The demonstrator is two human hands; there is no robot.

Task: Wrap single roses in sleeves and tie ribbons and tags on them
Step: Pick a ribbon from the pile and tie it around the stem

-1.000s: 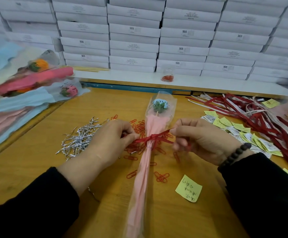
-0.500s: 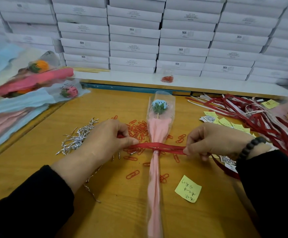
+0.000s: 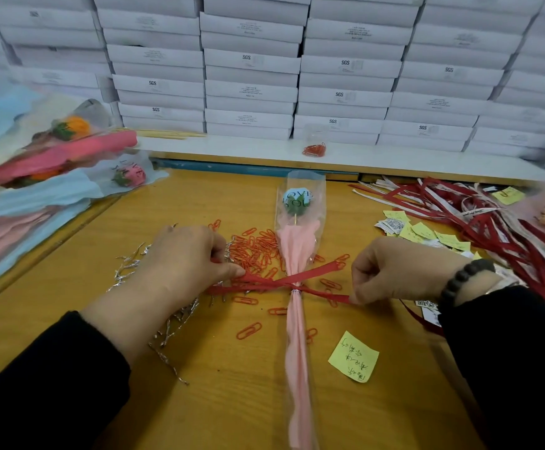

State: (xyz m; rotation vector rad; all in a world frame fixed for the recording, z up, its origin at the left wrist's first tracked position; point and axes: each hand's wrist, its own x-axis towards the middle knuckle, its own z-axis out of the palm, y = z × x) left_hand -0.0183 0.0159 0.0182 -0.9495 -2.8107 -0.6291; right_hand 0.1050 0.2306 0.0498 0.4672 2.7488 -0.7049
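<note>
A single rose with a pale blue head (image 3: 297,200) lies in a clear sleeve with pink paper (image 3: 297,336), lengthwise on the wooden table, head pointing away from me. A red ribbon (image 3: 264,282) crosses the sleeve at its pinched neck, its strands forming an X. My left hand (image 3: 183,264) pinches the ribbon strands left of the sleeve. My right hand (image 3: 397,271) pinches the ribbon end on the right, low near the table.
Red paper clips (image 3: 255,248) lie scattered behind the ribbon. Silver twist ties (image 3: 128,267) sit under my left wrist. A yellow note (image 3: 354,357) lies front right. Loose red ribbons (image 3: 492,222) and yellow tags (image 3: 427,232) are at right. Wrapped roses (image 3: 70,154) are piled at left, white boxes (image 3: 251,60) stacked behind.
The hands moved apart from the sleeve's neck, drawing the ribbon out sideways. The ribbon now lies crossed in an X at the neck, with one free end angled up to the right.
</note>
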